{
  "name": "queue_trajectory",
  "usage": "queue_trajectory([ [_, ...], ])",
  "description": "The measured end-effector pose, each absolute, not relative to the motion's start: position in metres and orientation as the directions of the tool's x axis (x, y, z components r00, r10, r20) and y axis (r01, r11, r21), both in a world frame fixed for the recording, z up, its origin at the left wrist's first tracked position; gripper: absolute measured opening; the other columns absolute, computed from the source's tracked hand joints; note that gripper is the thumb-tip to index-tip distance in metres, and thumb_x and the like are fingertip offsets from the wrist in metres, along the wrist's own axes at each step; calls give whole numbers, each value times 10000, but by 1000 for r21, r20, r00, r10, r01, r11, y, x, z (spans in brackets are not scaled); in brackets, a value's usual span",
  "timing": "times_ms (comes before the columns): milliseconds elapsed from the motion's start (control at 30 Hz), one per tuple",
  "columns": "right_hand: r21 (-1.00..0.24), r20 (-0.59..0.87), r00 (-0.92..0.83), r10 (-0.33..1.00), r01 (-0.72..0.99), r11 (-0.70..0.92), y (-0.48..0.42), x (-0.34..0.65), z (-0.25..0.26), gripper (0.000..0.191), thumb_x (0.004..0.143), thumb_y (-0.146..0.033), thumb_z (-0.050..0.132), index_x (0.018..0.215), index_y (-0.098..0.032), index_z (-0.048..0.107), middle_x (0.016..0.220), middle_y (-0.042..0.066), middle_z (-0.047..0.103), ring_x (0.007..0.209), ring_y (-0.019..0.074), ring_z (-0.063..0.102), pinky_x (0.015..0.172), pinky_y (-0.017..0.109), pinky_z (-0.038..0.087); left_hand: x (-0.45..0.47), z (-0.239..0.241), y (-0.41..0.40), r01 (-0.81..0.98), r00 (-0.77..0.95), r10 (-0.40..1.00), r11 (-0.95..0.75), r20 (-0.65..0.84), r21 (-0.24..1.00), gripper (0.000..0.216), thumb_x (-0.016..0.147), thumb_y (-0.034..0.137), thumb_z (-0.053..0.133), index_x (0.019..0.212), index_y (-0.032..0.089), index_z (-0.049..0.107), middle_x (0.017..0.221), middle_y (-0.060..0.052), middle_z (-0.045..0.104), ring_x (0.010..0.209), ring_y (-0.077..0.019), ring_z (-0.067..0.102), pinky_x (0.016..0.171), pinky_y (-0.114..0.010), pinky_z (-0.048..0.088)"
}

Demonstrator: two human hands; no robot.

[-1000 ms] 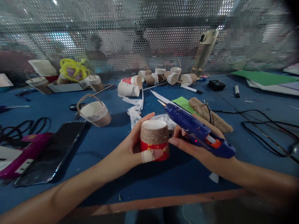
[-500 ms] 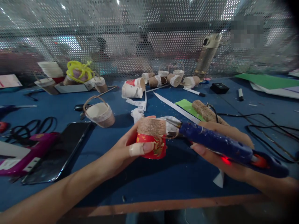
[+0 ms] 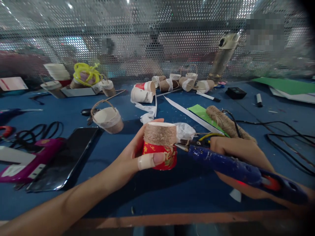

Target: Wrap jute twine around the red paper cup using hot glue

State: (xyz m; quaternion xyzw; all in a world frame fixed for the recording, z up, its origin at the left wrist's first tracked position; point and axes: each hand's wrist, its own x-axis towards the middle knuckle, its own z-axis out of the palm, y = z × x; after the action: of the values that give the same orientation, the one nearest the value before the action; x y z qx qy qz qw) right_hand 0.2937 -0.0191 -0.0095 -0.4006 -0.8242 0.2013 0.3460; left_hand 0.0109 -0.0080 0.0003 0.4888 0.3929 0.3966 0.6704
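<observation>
My left hand [image 3: 134, 155] is wrapped round an upside-down red paper cup [image 3: 159, 146]. The cup's upper half is wound with brown twine. A strip of tape is on my thumb, which lies across the cup's red part. My right hand [image 3: 242, 157] grips a blue hot glue gun [image 3: 236, 167]. Its metal tip touches the cup's right side, just below the twine. A red light glows under the gun's body.
A twine basket with a handle [image 3: 107, 118] stands left of the cup, with a black phone [image 3: 66, 157] and a magenta tool [image 3: 29, 164] nearer the left. A twine spool [image 3: 225, 123], green paper [image 3: 200, 111], white strips, loose cups [image 3: 142, 93] and black cables [image 3: 283, 131] lie behind.
The glue gun swung down from pointing over the cup to lying low, with its tip against the cup's side. My right hand slid right. The cup tilted, then came upright again.
</observation>
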Motion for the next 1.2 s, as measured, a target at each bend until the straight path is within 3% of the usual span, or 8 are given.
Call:
queue_trajectory([
  [333, -598, 411, -402, 818, 559, 575, -22, 289, -12, 360, 942, -68, 516, 685, -240, 333, 638, -56, 420, 560, 126, 419, 563, 296, 283, 15, 1, -12, -86, 345, 936, 108, -72, 990, 853, 771, 443, 924, 1508, 350, 504, 1414, -74, 703, 1282, -343, 677, 1050, -397, 580],
  [600, -549, 425, -462, 778, 552, 627, -24, 290, -12, 356, 841, 52, 476, 747, -245, 304, 686, -75, 364, 577, 104, 373, 583, 289, 247, 14, 3, -14, -15, 303, 951, 59, -52, 998, 811, 795, 404, 914, 1495, 372, 507, 1377, -34, 689, 1252, -308, 681, 1037, -353, 579],
  [733, -507, 411, -484, 772, 583, 635, -24, 291, -11, 366, 814, 57, 485, 757, -248, 289, 695, -77, 321, 577, 106, 331, 581, 289, 228, 15, 4, -14, -10, 293, 955, 53, -48, 999, 805, 791, 407, 913, 1488, 341, 515, 1372, -52, 693, 1237, -322, 689, 1010, -362, 596],
  [900, -483, 402, -474, 784, 617, 621, -23, 292, -11, 350, 846, 41, 458, 758, -248, 280, 697, -67, 377, 583, 108, 387, 580, 284, 262, 15, 4, -12, -50, 318, 948, 55, -36, 997, 840, 782, 417, 911, 1505, 325, 494, 1362, -68, 713, 1236, -331, 694, 997, -359, 602],
  [1067, -482, 424, -455, 783, 618, 621, -23, 291, -9, 362, 802, 55, 468, 756, -246, 273, 685, -68, 359, 571, 107, 366, 580, 289, 251, 9, -1, -10, -66, 344, 939, 56, -30, 996, 805, 797, 407, 902, 1503, 370, 517, 1353, -36, 726, 1208, -293, 697, 991, -322, 592],
  [1200, -460, 403, -455, 794, 649, 606, -24, 290, -5, 340, 863, -29, 505, 761, -247, 266, 689, -66, 346, 574, 109, 347, 585, 294, 242, 4, -4, -7, -98, 396, 918, 78, -33, 992, 778, 821, 407, 879, 1513, 420, 523, 1361, 0, 729, 1230, -279, 690, 1014, -319, 574],
])
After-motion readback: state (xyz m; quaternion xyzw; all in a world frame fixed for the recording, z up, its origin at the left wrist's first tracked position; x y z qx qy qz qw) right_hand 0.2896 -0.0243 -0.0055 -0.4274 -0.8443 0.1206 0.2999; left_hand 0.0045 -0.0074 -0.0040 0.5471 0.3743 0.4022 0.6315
